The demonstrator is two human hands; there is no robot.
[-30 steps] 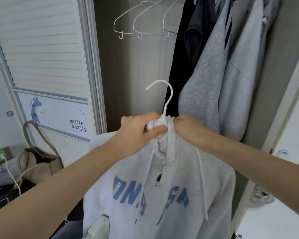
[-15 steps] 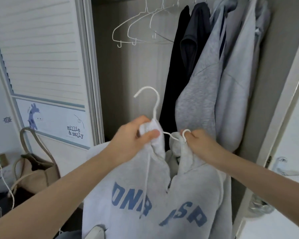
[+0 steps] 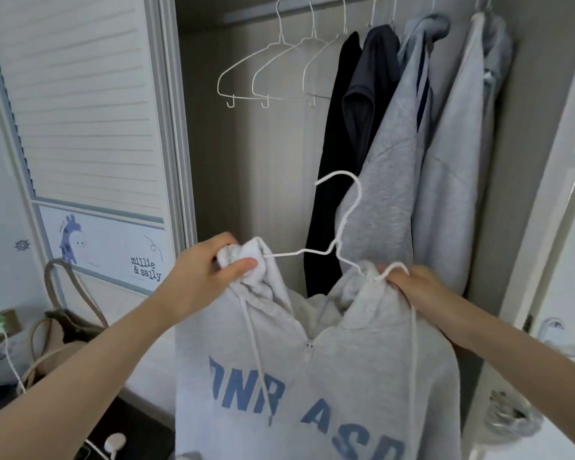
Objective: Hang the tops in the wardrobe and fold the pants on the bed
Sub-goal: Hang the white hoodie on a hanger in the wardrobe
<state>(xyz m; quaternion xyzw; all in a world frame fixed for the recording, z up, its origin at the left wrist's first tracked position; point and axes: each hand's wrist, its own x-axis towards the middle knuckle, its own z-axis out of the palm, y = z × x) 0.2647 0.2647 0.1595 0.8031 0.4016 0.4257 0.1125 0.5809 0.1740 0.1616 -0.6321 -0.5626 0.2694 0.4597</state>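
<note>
Two hands hold one grey hoodie [image 3: 312, 376] up in front of the open wardrobe, and the step in hand looks like threading it onto a white wire hanger [image 3: 341, 234] before it goes on the rail. The left hand [image 3: 203, 277] pinches a bunch of the hoodie's neck fabric at the hanger's left arm; the right hand [image 3: 415, 287] grips the fabric at the hanger's right end, where a loop of wire shows above the fingers. The hoodie hangs below the hanger with its front zip partly open and blue lettering across the chest; the hanger's hook stands free above the collar.

My judgement: the shoulders are not yet seated, since the middle of the wire lies bare between the hands. The next move calls for drawing the fabric over both hanger arms, then freeing one hand to lift the hook to the rail [image 3: 312, 9].

Left of the hoodie and below it, a tan bag [image 3: 63, 327] leans by the louvred door [image 3: 80, 94]. Beyond the hoodie, dark and grey tops [image 3: 395, 134] already hang and crowd the rail's right part; three empty hangers [image 3: 273, 71] hang left of them. The open stretch of rail left of those empty hangers seems the easiest spot.
</note>
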